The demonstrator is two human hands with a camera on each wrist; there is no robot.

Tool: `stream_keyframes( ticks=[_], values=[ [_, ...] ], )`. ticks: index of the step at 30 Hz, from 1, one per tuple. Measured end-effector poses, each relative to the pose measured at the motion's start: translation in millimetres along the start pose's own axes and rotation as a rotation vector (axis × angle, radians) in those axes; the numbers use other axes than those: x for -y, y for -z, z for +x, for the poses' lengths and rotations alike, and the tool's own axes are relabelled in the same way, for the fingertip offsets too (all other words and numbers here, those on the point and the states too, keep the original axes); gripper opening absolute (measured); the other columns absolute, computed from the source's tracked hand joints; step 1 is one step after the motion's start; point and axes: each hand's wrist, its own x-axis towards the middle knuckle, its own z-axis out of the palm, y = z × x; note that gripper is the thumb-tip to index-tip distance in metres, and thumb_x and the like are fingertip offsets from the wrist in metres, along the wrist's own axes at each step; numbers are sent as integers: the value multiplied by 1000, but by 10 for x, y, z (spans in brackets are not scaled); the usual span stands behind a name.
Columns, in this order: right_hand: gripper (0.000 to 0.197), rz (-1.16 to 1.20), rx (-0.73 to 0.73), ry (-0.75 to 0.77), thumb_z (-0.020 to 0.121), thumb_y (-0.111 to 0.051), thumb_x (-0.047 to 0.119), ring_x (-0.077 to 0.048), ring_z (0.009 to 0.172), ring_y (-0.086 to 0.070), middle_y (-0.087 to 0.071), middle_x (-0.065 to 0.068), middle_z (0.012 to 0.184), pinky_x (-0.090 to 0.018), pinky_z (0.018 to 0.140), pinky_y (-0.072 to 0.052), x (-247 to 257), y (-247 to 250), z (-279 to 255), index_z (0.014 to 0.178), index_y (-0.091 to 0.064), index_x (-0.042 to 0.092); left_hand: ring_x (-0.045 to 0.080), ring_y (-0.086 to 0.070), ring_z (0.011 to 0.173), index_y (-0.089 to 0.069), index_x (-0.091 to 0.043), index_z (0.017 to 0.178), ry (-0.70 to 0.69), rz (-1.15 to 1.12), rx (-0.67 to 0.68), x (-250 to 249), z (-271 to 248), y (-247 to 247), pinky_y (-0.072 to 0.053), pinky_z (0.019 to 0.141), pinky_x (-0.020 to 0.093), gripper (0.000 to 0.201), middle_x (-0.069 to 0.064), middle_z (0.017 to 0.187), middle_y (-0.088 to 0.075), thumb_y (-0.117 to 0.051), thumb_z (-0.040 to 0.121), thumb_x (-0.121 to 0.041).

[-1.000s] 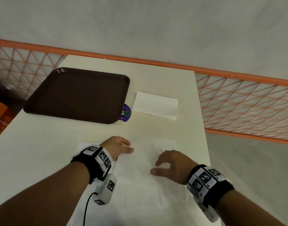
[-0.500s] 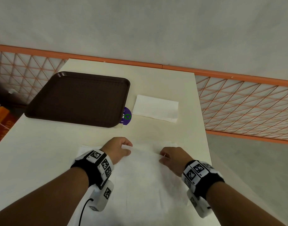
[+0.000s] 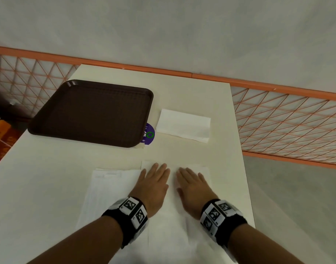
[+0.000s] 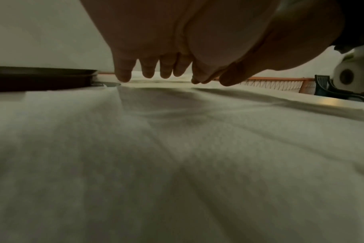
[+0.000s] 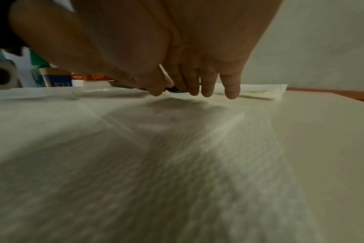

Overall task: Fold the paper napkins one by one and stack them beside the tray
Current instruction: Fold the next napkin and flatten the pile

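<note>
From above, the whole table (image 3: 192, 92) is laid out: a dark brown tray (image 3: 91, 113) sits at the far left, a purple round sticker (image 3: 149, 135) peeks out from under its near right corner, and a folded napkin (image 3: 183, 125) lies just beside the tray on its right, apart from the hands. Nearer, an unfolded napkin (image 3: 173, 235) is spread flat, overlapping another sheet (image 3: 106, 191) to its left. An orange lattice railing (image 3: 287, 121) runs behind the table.

The wrist views show none of that layout. The left wrist camera skims the paper at table height, showing the tray (image 4: 41, 78) only as a dark edge, and far off to the right a dark chair (image 4: 330, 88). The right wrist camera shows the folded napkin (image 5: 260, 89) as a thin white strip beyond the fingertips, plus some boxes (image 5: 56, 78) off the table's left side, too blurred to read.

The left hand (image 3: 154, 185) and the right hand (image 3: 192, 187) lie side by side, close but not touching, palms down on the far part of the unfolded napkin. Both are flat, fingers straight and slightly spread, gripping nothing. From the wrist views, the left fingers (image 4: 123, 72) and the right fingers (image 5: 231, 87) reach down to the paper at their tips, while the palms sit slightly raised above it, casting shadows.
</note>
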Motion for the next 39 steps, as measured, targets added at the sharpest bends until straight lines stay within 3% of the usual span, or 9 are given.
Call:
stream_keyframes(
  ticks=[2, 6, 11, 15, 18, 22, 25, 28, 39],
  values=[
    [56, -16, 65, 19, 103, -20, 27, -21, 149, 7, 9, 0, 162, -43, 116, 9, 19, -150, -11, 154, 0, 15, 17, 12, 147, 2, -20, 153, -4, 9, 69, -16, 23, -78, 1, 119, 42, 55, -5, 160, 13, -14, 103, -39],
    [58, -132, 23, -1, 100, -20, 40, -25, 147, -16, -1, 2, 157, -57, 110, -6, -144, -237, -123, 152, -21, 16, 18, 16, 146, 10, -21, 152, -14, 64, 125, 142, 21, -188, 6, 117, 43, 85, -6, 158, 22, 20, 75, -56],
    [83, -114, 38, -113, 73, 25, 59, -16, 138, 29, 30, 5, 149, -49, 111, 20, -456, -274, -283, 143, 21, 15, 18, 20, 146, 17, -20, 150, 52, 65, 144, 331, -63, -119, 10, 115, 43, 100, -8, 146, 36, 36, 64, -67],
    [80, -83, -92, -50, 91, 15, 54, -20, 148, -1, 2, -2, 158, -51, 112, 6, -184, -244, -111, 152, -9, 10, 18, 20, 145, 14, -18, 151, -17, 61, 104, 92, 22, -104, 12, 115, 42, 90, -6, 149, 33, 24, 69, -55],
    [76, -89, 36, 25, 87, 13, 47, -21, 149, 6, 10, 0, 160, -46, 109, 14, -123, -290, -48, 154, 0, 13, 17, 18, 146, 11, -20, 151, -42, 94, 162, 39, 41, -168, 9, 116, 43, 92, -5, 156, 25, 24, 67, -54],
    [56, -132, -40, -40, 95, -22, 33, -23, 141, -35, -17, 3, 157, -54, 109, -20, -305, -151, -198, 146, -38, 15, 15, 13, 147, 5, -22, 152, 15, 96, 215, 226, 1, -6, 2, 118, 43, 66, -6, 159, 19, -2, 94, -53],
    [53, -106, 16, -91, 99, -31, 37, -23, 143, -21, -20, 2, 156, -49, 117, -12, -389, -107, -202, 147, -28, 17, 21, -14, 144, -21, -21, 150, 41, 113, 189, 261, 71, 186, -16, 117, 41, 60, 0, 158, -13, -37, 98, -48],
    [48, -122, -35, -108, 93, -42, 44, -25, 126, -36, -39, 0, 139, -43, 108, -29, -316, 32, -103, 134, -41, 19, 21, -38, 125, -43, -22, 133, 56, 139, 149, 168, 192, 297, -33, 104, 38, 52, 0, 135, -41, -54, 90, -48],
    [25, -68, 195, -192, 83, -64, 37, -25, 111, -51, -54, -1, 116, -36, 92, -38, -260, 316, 222, 103, -57, 25, 23, -49, 116, -53, -20, 116, 159, 109, 312, -27, 325, 457, -32, 100, 38, 30, 1, 122, -54, -60, 88, -28]
  ],
)
